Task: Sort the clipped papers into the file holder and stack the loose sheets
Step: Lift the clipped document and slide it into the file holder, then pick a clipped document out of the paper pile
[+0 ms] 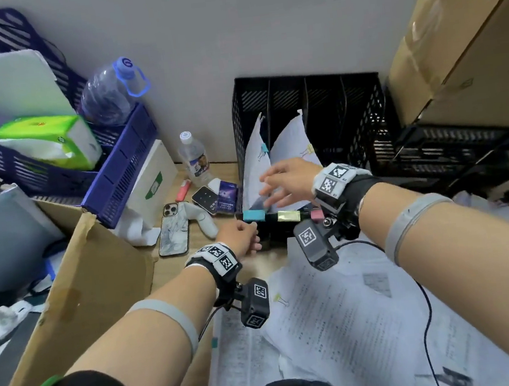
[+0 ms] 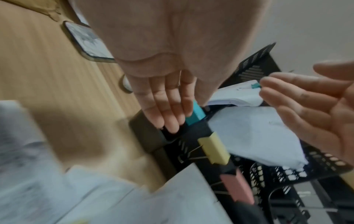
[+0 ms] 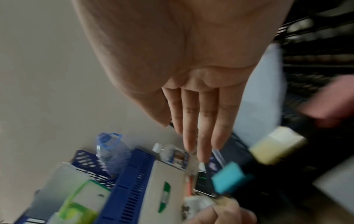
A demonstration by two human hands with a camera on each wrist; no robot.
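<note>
Fingers of the right hand stretch out straight and empty above the front of the black file holder, just over the two clipped bundles that already lean in its two left-most slots. The left hand rests at the holder's front left corner, its fingers straight and pressed to the low front rail beside a teal binder clip; it holds nothing. A yellow clip and a pink clip sit further along the same rail.

Judged from this, the filing step is under way, with a bundle apparently just seated and the left hand steadying the holder. The slots to the right of the two bundles look empty.

Nearer the person than the holder, printed sheets lie scattered and overlapping on the wooden desk, one bundle among them carrying a small yellow clip. The next move likely calls for lifting that clipped bundle free of the loose pages without dragging them, then dropping it upright into a slot. The loose sheets are not yet stacked.
</note>
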